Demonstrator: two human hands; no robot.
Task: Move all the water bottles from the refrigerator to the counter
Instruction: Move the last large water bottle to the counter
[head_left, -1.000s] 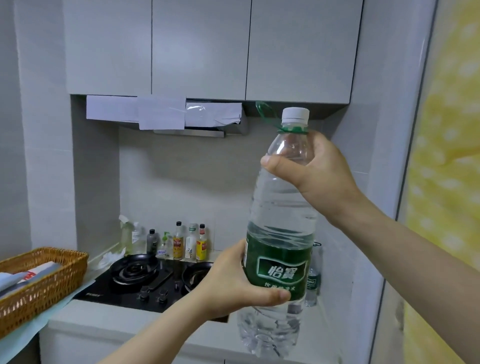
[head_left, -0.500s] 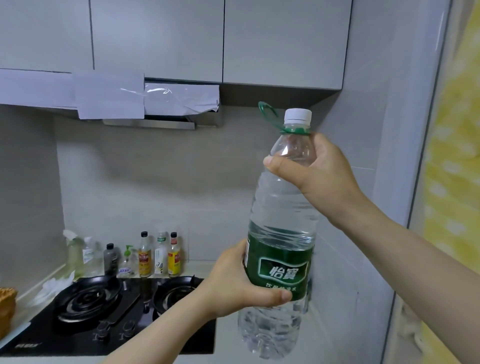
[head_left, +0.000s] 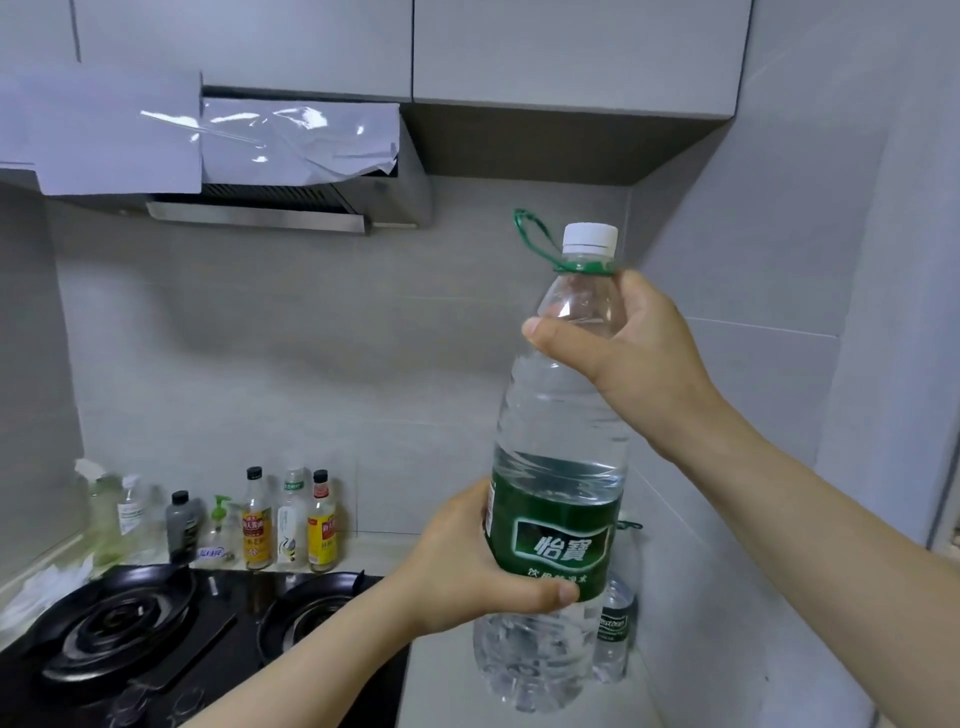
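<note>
1. Left hand (head_left: 467, 566): nearest, reaching in from the lower left. It grips the large water bottle (head_left: 558, 415) at the lower edge of its green label (head_left: 556, 540), with the thumb across the front and the fingers curled out of sight behind.
2. Large water bottle: clear plastic, upright, water level just above the label. It has a white cap (head_left: 590, 239) and a green carry loop (head_left: 532, 236) sticking up left of the cap. It is held between both hands, its base showing against the pale worktop (head_left: 452, 691). Whether the base touches the worktop cannot be told.
3. Right hand (head_left: 628, 343): comes in from the right of the large water bottle and wraps its shoulder just under the neck ring, thumb lying across the front.
4. Small water bottle (head_left: 613, 623): standing on the worktop behind and just right of the large water bottle's lower part, near the wall corner, partly hidden.
5. Gas hob (head_left: 130, 623): black, two burners, set in the worktop left of the large water bottle.
6. Row of condiment and cleaning bottles (head_left: 291, 519): behind the hob against the tiled wall, well left of the large water bottle.
7. Range hood (head_left: 260, 215): up and left of the large water bottle, its front covered with taped paper sheets (head_left: 119, 140).
8. Wall cupboards (head_left: 571, 52): grey, above the large water bottle.
</note>
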